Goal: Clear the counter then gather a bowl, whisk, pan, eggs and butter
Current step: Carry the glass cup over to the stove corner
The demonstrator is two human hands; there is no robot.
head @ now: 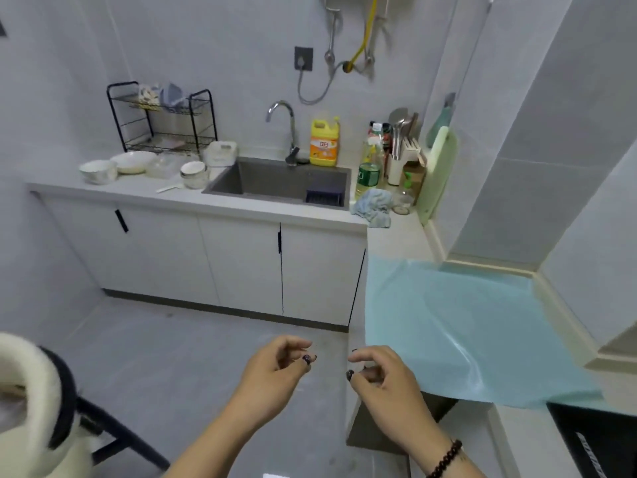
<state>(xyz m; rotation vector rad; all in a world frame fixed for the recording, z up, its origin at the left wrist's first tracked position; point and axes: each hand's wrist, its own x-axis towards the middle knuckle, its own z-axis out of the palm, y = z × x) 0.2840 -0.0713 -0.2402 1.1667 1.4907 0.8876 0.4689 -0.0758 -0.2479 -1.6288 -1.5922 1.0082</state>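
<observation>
In the head view, your left hand (pixel 275 365) and right hand (pixel 381 376) hang over the floor, near each other but apart, fingers loosely curled and holding nothing. The bowls (pixel 99 170) stand on the counter (pixel 138 191) left of the sink (pixel 275 182), below the rack (pixel 162 119). A cloth (pixel 374 207) lies right of the sink. A blue sheet (pixel 465 322) covers the near counter.

White bowls (pixel 98 170) on counter (pixel 144 191)
</observation>
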